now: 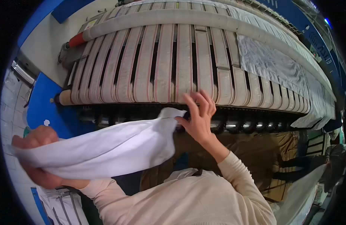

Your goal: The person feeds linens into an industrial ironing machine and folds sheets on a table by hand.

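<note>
A white cloth [116, 150], folded lengthwise, stretches across in front of my body. Its left end is in my left hand [40, 157], whose fingers are wrapped round it and a little smeared by motion. My right hand [199, 116] is at the cloth's other end, fingers raised and spread apart, the thumb close to the corner. Whether the thumb touches the cloth I cannot tell. Just beyond the right hand is the front edge of a wide feed table of pale belts [163, 71] with red lines.
A long pale roller [161, 17] crosses above the belts. Another white sheet [274, 62] lies over the belts at right and hangs off the front. Below the edge runs a dark shaft with shiny rings [240, 125]. A blue panel [49, 108] stands at left; a person [330, 157] is at far right.
</note>
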A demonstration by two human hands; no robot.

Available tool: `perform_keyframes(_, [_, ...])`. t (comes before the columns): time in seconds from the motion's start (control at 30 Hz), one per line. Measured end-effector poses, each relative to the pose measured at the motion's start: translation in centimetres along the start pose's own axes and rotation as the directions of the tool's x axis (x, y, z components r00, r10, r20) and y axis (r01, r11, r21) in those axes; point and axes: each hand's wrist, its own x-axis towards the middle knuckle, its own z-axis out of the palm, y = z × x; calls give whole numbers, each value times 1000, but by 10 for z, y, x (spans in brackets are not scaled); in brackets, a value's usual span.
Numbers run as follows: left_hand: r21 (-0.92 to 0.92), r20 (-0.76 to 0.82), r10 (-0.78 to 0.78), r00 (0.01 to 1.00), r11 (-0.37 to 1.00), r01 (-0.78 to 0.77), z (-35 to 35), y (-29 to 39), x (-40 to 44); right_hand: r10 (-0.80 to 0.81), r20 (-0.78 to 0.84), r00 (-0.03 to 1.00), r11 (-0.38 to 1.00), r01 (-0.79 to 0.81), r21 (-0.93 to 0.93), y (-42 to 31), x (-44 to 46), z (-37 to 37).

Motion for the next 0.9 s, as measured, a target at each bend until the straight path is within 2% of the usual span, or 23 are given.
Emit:
perform_keyframes(0.03, [-22,95,-31,995,999,34,-11,-5,4,-48,44,998,998,49,-38,-4,2,-1])
perform_keyframes(0.1, [-44,276,-88,957,994,104,-33,-8,16,-120,29,992,960,109,257,-19,-3,15])
perform_keyframes(0.13, [-42,356,-115,927,989,139,-44,-6,21,-192,-62,979,880,200,430,-39,6,17])
perform_keyframes(0.17, [-48,402,-72,913,994,100,-49,-2,26,-282,-15,959,789,241,565,-57,15,19])
perform_keyframes(0.2, [-58,446,-29,895,996,61,-54,2,31,-330,-7,944,613,220,758,-75,24,28])
perform_keyframes(0.23, [-82,451,88,888,995,-57,-48,6,38,-318,45,947,567,151,810,-92,30,27])
perform_keyframes(0.3, [-136,448,327,832,945,-298,-27,12,53,-456,134,880,473,112,874,-102,31,44])
perform_keyframes(0.33, [-161,439,438,784,897,-411,-20,15,62,-500,129,856,374,79,924,-105,25,58])
perform_keyframes(0.37, [-159,439,486,756,870,-466,-22,19,65,-526,224,820,433,32,901,-100,15,61])
perform_keyframes(0.4, [-113,427,459,779,882,-458,-30,20,64,-542,319,777,496,-11,868,-92,6,56])
perform_keyframes(0.47, [9,360,350,865,926,-378,-49,18,58,-514,422,746,448,-186,875,-67,-20,53])
perform_keyframes(0.5, [82,290,271,918,949,-306,-62,14,53,-497,384,778,486,-117,866,-52,-35,52])
perform_keyframes(0.53, [165,187,159,969,968,-190,-77,8,47,-478,343,809,523,-52,851,-37,-51,48])
perform_keyframes(0.6, [258,-56,-105,993,959,116,-101,-10,30,-384,533,754,710,-127,692,-1,-76,30])
perform_keyframes(0.63, [226,-165,-260,951,929,293,-107,-23,20,-278,606,745,709,-267,652,11,-81,11])
perform_keyframes(0.67, [144,-263,-409,874,879,455,-109,-35,8,-186,624,759,749,-301,590,24,-85,-9])
perform_keyframes(0.73, [-185,-357,-702,616,699,690,-104,-58,-12,-62,493,868,553,-381,741,48,-87,-49])
perform_keyframes(0.77, [-86,-251,-661,707,743,664,-116,-88,-39,-4,450,893,595,-360,719,57,-85,-74])
perform_keyframes(0.8, [8,-131,-611,781,787,617,-123,-117,-68,129,408,904,564,-405,720,65,-90,-92])
perform_keyframes(0.83, [366,31,-330,944,882,296,-113,-130,-86,255,407,877,506,-480,717,70,-93,-110])
perform_keyframes(0.87, [97,33,-546,837,836,541,-91,-130,-93,250,306,919,612,-395,685,74,-92,-123])
perform_keyframes(0.9, [-247,33,-741,671,644,724,-69,-130,-100,346,244,906,607,-414,678,74,-94,-130])
